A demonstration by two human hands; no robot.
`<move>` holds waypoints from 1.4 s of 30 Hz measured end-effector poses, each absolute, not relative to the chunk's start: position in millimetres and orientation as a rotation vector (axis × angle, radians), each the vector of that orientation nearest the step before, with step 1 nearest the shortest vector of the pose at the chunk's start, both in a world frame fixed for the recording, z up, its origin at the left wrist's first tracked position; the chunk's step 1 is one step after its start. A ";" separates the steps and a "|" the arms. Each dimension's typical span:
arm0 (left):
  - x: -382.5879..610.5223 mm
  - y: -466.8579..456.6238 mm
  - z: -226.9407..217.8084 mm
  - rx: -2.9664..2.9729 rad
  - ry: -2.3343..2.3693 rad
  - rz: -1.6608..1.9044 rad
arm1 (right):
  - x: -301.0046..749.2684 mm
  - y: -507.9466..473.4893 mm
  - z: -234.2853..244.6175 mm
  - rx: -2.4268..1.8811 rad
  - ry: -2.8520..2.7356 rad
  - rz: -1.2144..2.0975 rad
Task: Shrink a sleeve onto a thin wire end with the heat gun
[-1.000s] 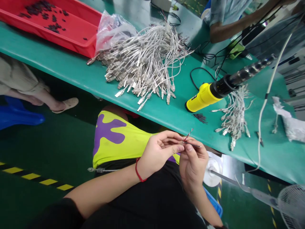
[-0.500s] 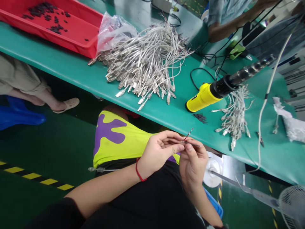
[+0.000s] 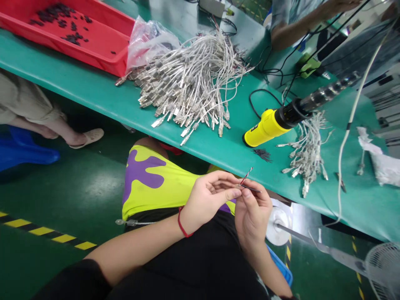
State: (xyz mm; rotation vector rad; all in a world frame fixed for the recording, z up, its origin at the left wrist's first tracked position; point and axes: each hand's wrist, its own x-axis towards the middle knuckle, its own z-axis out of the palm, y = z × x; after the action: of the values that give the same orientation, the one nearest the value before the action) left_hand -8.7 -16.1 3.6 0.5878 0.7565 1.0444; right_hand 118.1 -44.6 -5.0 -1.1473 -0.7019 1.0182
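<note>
Thin wires pinched just off the edge of a green table

The table spans the upper view, its near edge slanting down from left to right. A red tray sits at its left end, and a big pile of pale cables lies beside that. A strip of tabletop runs between pile and edge, giving some room in front of the hands. To the right a yellow tool leans up and away, with dark snippets near its base. Over the lap, just beside the edge, the left hand and right hand nearly meet. Each grips the wires between thumb and fingers. The wires fork: one branch is twisted red, white and dark, tilted up; the other is dark, straight and almost level. Fingers hide where they join.
</note>
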 end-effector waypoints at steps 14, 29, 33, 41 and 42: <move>-10.2 -15.1 4.5 0.534 0.730 1.058 | 116.8 -44.5 -4.3 -1.195 -0.697 1.018; -8.8 -15.5 2.5 0.542 0.740 1.068 | 116.3 -43.8 -4.7 -1.214 -0.701 1.016; -8.7 -15.5 3.5 0.553 0.759 1.068 | 116.0 -43.4 -4.5 -1.234 -0.708 0.994; -8.5 -16.2 3.3 0.559 0.762 1.080 | 115.3 -42.7 -3.4 -1.228 -0.700 1.009; -8.6 -16.3 3.0 0.559 0.760 1.082 | 115.2 -42.6 -3.5 -1.228 -0.699 1.010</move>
State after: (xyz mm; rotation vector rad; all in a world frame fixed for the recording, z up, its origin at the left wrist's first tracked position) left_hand -8.6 -16.3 3.0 0.5586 0.7595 1.0815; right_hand 115.2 -42.6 -3.5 -1.2284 -0.6988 1.0104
